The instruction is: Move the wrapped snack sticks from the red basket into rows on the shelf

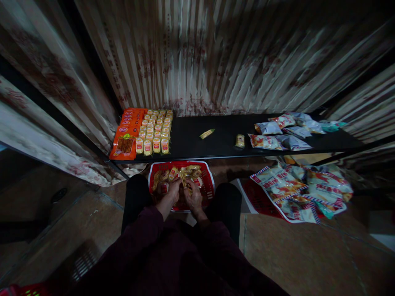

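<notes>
My left hand and my right hand are close together over a red basket between my knees. In the basket lie several small yellow snack packs in clear wrappers, some with red-and-white labels. My right hand is closed on a narrow, yellowish wrapped snack pack, which points up away from me. The fingers of my left hand are curled next to it; what they pinch, if anything, is hidden. Beyond the basket, neat rows of wrapped yellow snack packs stand on a black shelf.
Orange snack packets overlap at the shelf's left end. One pack lies mid-shelf, another farther right. Shiny snack bags lie at the right end. Below right, a second red basket overflows with larger bags. A curtain hangs behind.
</notes>
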A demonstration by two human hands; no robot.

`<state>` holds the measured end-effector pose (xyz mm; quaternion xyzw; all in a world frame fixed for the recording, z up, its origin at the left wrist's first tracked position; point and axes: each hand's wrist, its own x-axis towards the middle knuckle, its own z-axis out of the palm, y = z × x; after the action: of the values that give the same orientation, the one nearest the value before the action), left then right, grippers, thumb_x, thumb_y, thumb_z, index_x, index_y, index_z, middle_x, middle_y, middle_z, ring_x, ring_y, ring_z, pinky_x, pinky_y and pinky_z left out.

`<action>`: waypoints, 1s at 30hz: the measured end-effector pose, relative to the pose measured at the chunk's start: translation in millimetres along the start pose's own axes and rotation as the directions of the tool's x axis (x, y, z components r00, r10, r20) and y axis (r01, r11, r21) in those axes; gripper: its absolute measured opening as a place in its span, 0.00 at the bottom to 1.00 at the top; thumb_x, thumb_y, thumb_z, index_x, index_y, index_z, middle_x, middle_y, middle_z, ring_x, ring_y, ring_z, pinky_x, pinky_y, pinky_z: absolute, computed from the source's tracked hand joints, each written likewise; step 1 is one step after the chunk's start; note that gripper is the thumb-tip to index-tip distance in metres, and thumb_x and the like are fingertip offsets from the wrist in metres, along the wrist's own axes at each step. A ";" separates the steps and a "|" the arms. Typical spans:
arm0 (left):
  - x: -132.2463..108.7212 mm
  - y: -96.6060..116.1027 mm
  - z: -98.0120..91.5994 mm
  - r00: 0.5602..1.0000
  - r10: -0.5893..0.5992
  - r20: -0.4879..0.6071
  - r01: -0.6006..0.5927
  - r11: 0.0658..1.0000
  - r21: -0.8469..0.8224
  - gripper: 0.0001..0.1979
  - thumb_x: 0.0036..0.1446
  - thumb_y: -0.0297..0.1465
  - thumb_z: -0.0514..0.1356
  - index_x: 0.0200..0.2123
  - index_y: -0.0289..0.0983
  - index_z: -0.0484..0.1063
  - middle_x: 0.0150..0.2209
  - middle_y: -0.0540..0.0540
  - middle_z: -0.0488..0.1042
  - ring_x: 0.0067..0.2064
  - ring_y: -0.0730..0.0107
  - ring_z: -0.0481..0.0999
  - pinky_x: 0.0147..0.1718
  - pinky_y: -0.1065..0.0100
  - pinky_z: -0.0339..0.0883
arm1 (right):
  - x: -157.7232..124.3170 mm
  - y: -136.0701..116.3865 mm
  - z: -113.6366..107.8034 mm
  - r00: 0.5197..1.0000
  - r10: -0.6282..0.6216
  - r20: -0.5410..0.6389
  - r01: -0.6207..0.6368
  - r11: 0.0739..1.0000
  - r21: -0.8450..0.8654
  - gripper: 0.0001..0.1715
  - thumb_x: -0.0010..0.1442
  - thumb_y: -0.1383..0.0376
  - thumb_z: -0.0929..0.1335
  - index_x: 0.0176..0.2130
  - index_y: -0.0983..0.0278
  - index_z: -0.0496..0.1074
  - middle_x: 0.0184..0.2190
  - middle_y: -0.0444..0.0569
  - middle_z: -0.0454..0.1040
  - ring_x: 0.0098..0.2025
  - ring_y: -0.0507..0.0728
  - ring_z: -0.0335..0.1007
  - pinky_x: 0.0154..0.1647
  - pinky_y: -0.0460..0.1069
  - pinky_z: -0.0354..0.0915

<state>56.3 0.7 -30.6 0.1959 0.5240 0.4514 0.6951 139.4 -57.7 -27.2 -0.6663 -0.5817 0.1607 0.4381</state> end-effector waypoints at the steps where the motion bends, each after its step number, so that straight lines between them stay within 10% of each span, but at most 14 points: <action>1: -0.1 -0.3 0.0 1.000 -0.001 -0.001 0.001 1.000 -0.021 0.12 0.37 0.32 0.67 0.28 0.35 0.72 0.29 0.45 0.76 0.35 0.67 0.73 0.37 0.66 0.65 | -0.3 0.7 0.6 1.000 0.001 -0.003 -0.001 1.000 0.000 0.18 0.57 0.64 0.60 0.46 0.63 0.70 0.47 0.54 0.74 0.50 0.58 0.68 0.54 0.54 0.63; 30: 2.3 -7.1 -0.5 0.990 -0.114 -0.078 0.097 0.974 -0.203 0.05 0.41 0.22 0.61 0.25 0.35 0.68 0.24 0.51 0.71 0.28 0.76 0.69 0.34 0.71 0.64 | -3.9 9.5 5.5 0.995 -0.056 -0.082 0.061 0.996 0.061 0.15 0.58 0.64 0.62 0.44 0.63 0.70 0.49 0.55 0.72 0.53 0.59 0.67 0.54 0.58 0.64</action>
<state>58.9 -1.2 -37.3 0.0771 0.5166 0.4722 0.7101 140.4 -58.6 -38.8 -0.6407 -0.5774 0.1392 0.4866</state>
